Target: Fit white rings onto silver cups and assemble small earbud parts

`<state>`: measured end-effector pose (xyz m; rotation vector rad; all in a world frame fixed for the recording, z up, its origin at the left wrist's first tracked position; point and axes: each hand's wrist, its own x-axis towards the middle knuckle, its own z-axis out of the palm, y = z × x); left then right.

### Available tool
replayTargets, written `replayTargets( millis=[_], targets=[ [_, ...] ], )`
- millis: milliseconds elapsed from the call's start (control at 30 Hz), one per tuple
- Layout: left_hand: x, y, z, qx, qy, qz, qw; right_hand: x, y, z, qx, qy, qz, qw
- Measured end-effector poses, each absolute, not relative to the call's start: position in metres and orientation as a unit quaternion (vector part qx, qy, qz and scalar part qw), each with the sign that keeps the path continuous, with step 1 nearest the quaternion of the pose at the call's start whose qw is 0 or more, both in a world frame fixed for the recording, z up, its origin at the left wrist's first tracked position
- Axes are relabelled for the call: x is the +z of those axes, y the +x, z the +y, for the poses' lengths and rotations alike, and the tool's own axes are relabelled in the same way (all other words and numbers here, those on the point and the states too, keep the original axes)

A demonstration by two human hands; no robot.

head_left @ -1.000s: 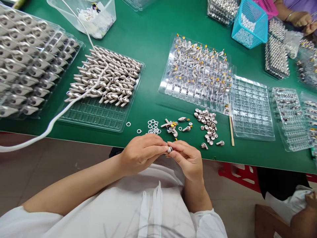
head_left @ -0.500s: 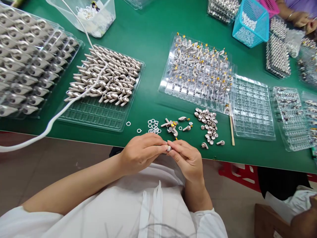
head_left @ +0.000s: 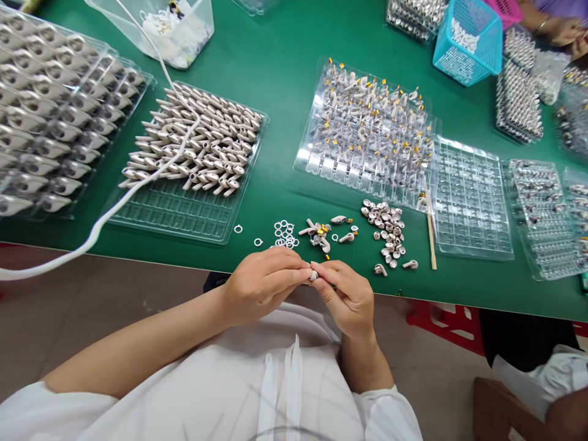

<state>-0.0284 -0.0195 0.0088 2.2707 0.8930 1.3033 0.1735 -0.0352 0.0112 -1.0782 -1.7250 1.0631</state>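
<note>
1. Left hand [head_left: 261, 285]: thumb and fingers pinched together on a tiny whitish piece [head_left: 313, 275], right around the green table's [head_left: 275, 61] near edge.
2. Right hand [head_left: 349, 297]: fingertips clamped on that same bit.
3. Loose white rings [head_left: 285, 235] lie just beyond the left hand, beige cups [head_left: 388, 233] farther right.

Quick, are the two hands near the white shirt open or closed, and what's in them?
Left hand: closed, pinching a small, rounded, whitish piece.
Right hand: closed, pinching the same piece from its other side.
</note>
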Motion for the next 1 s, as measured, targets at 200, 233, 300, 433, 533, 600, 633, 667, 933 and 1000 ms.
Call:
replayTargets(
  millis=[200, 233, 300, 433, 533, 600, 633, 667, 933, 1000],
  targets=[
    [0.009, -0.028, -0.020, 0.458, 0.809, 0.319, 0.182, 0.012, 0.171, -0.036, 0.406, -0.425, -0.687, 0.427],
    [0.009, -0.028, -0.020, 0.458, 0.809, 0.320, 0.183, 0.012, 0.171, -0.036, 0.407, -0.421, -0.688, 0.429],
    [0.009, -0.028, -0.021, 0.458, 0.808, 0.322, 0.185, 0.012, 0.171, -0.036, 0.408, -0.416, -0.689, 0.431],
    [0.009, -0.027, -0.022, 0.456, 0.807, 0.323, 0.191, 0.010, 0.172, -0.037, 0.404, -0.421, -0.689, 0.430],
    [0.009, -0.026, -0.023, 0.461, 0.804, 0.322, 0.193, 0.010, 0.171, -0.038, 0.389, -0.424, -0.695, 0.432],
    [0.008, -0.025, -0.024, 0.464, 0.800, 0.329, 0.191, 0.009, 0.169, -0.039, 0.366, -0.428, -0.703, 0.434],
    [0.008, -0.025, -0.024, 0.464, 0.798, 0.335, 0.190, 0.009, 0.168, -0.040, 0.351, -0.432, -0.707, 0.436],
    [0.008, -0.025, -0.025, 0.464, 0.796, 0.342, 0.188, 0.009, 0.166, -0.041, 0.335, -0.435, -0.713, 0.437],
    [0.009, -0.023, -0.027, 0.481, 0.775, 0.360, 0.198, 0.009, 0.161, -0.041, 0.270, -0.417, -0.747, 0.441],
    [0.009, -0.021, -0.028, 0.483, 0.769, 0.365, 0.202, 0.011, 0.160, -0.040, 0.272, -0.421, -0.746, 0.439]
  ],
)
